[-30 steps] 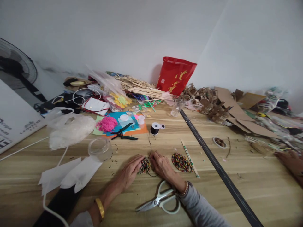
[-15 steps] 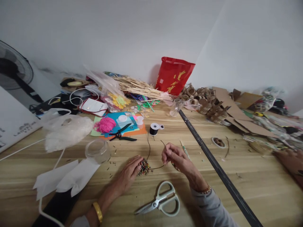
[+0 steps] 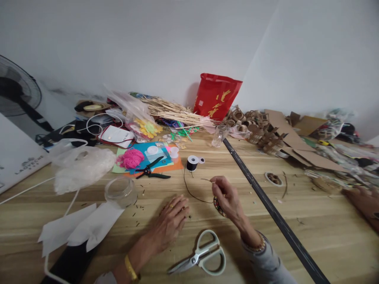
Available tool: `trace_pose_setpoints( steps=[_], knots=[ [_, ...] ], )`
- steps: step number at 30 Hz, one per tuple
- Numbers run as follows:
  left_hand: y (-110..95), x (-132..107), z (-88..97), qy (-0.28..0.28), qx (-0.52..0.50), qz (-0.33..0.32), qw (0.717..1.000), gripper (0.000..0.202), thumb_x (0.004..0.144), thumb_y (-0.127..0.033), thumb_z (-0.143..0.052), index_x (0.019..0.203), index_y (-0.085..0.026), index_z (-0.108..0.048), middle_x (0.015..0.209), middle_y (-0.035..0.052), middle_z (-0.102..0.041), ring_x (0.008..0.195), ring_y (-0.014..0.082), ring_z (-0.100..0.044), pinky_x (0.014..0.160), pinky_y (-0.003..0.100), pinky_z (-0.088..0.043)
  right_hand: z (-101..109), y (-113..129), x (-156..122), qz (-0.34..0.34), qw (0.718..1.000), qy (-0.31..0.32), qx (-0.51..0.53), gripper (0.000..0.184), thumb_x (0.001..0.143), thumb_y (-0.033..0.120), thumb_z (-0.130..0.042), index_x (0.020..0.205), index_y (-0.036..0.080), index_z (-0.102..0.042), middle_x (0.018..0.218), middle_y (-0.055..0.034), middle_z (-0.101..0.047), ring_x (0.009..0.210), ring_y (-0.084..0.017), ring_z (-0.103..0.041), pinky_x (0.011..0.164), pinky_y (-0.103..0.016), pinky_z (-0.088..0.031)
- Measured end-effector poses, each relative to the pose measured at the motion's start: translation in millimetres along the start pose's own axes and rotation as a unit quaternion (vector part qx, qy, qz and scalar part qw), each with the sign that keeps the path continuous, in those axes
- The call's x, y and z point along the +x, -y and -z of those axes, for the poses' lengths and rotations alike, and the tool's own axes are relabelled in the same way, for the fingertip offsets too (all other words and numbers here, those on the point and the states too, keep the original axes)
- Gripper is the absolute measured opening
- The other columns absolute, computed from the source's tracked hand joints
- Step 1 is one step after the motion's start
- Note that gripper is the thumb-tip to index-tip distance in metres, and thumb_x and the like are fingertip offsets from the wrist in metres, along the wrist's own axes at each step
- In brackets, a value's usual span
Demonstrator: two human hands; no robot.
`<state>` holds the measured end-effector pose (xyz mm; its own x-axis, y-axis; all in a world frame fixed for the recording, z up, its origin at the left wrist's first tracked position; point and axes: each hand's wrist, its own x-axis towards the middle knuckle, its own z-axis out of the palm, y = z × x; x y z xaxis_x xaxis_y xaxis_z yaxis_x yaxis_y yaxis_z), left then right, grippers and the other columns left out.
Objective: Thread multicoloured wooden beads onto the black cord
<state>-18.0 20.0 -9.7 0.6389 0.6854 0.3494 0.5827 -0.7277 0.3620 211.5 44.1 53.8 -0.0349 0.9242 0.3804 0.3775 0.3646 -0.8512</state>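
Observation:
My left hand (image 3: 173,217) lies palm down on the wooden table, fingers fairly flat. It covers most of the pile of small coloured beads, and one stray bead (image 3: 190,216) shows beside the fingertips. With thumb and fingers pinched, my right hand (image 3: 225,197) grips a thin dark cord (image 3: 191,193), whose short end points left from the fingertips. The cord runs back to a spool of black cord (image 3: 192,162). Under my right hand a loop of strung beads (image 3: 218,208) is partly visible. Scissors (image 3: 201,254) lie half-open in front of both hands.
Green-handled pliers (image 3: 152,169) and pink yarn (image 3: 130,159) lie on coloured sheets. A clear jar (image 3: 120,191) stands left of my hands. A dark strip (image 3: 266,197) crosses the table at right; beyond it are a small dish (image 3: 274,179) and another person's hand (image 3: 363,201).
My left hand has slid right and flattened over the beads, hiding them. My right hand has shifted slightly right, pulling the cord away from the pile.

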Motion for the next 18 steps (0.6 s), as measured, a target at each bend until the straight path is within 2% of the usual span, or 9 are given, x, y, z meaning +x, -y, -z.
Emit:
trace_pose_setpoints(
  steps=[2,5,8,10,12,14,18],
  knots=[
    [-7,2,-1.8,0.035,0.049,-0.053,0.997,0.037,0.092,-0.020,-0.045,0.129,-0.021,-0.050,0.141,0.0067,-0.048,0.137,0.0243,-0.030,0.111,0.045,-0.031,-13,-9,-3,-0.008,1.000,0.022,-0.013,0.017,0.091,0.032,-0.047,0.096,0.018,-0.054,0.059,0.0058,-0.042,0.048,-0.009,-0.037,0.045,-0.020,-0.029],
    [-13,0,-6.7,0.061,0.100,-0.092,0.989,0.045,0.091,-0.027,-0.048,0.134,-0.019,-0.043,0.145,0.0081,-0.042,0.141,0.0247,-0.022,0.113,0.045,-0.022,-32,-25,-6,-0.026,0.999,0.027,-0.006,0.019,0.090,0.033,-0.045,0.094,0.017,-0.055,0.060,0.0049,-0.044,0.049,-0.010,-0.039,0.046,-0.020,-0.031],
    [-13,-4,-10.6,0.068,0.118,-0.086,0.987,0.053,0.091,-0.037,-0.046,0.139,-0.016,-0.037,0.144,0.0089,-0.044,0.141,0.0244,-0.020,0.114,0.045,-0.019,-47,-40,-11,-0.027,1.000,0.014,-0.009,0.020,0.088,0.033,-0.046,0.088,0.016,-0.057,0.065,0.0018,-0.052,0.057,-0.011,-0.048,0.052,-0.020,-0.039],
    [-12,-8,-11.3,0.065,0.128,-0.074,0.987,0.058,0.090,-0.038,-0.047,0.141,-0.014,-0.032,0.144,0.0099,-0.044,0.140,0.0249,-0.023,0.113,0.044,-0.020,-54,-47,-15,-0.031,0.999,0.024,-0.012,0.023,0.088,0.031,-0.047,0.097,0.015,-0.059,0.066,0.0006,-0.057,0.059,-0.012,-0.054,0.055,-0.020,-0.043],
    [-10,-10,-10.5,0.059,0.140,-0.066,0.986,0.061,0.090,-0.037,-0.049,0.143,-0.014,-0.029,0.145,0.0105,-0.042,0.139,0.0253,-0.025,0.112,0.043,-0.022,-59,-52,-19,-0.030,0.997,0.065,-0.025,0.028,0.089,0.030,-0.046,0.110,0.015,-0.057,0.071,-0.0007,-0.064,0.058,-0.012,-0.058,0.055,-0.019,-0.044],
    [-9,-13,-8.9,0.057,0.148,-0.067,0.985,0.062,0.089,-0.035,-0.050,0.143,-0.013,-0.029,0.145,0.0108,-0.042,0.139,0.0253,-0.025,0.112,0.041,-0.023,-63,-53,-21,-0.026,0.994,0.094,-0.047,0.030,0.090,0.029,-0.046,0.114,0.015,-0.058,0.077,-0.0033,-0.069,0.060,-0.014,-0.062,0.056,-0.021,-0.047],
    [-8,-19,-5.8,0.069,0.149,-0.066,0.984,0.062,0.088,-0.035,-0.052,0.143,-0.012,-0.030,0.145,0.0108,-0.042,0.138,0.0267,-0.028,0.112,0.041,-0.026,-69,-52,-22,0.015,0.991,0.107,-0.076,0.026,0.090,0.025,-0.046,0.107,0.018,-0.065,0.097,-0.0088,-0.072,0.084,-0.020,-0.068,0.074,-0.026,-0.052]
  ],
)
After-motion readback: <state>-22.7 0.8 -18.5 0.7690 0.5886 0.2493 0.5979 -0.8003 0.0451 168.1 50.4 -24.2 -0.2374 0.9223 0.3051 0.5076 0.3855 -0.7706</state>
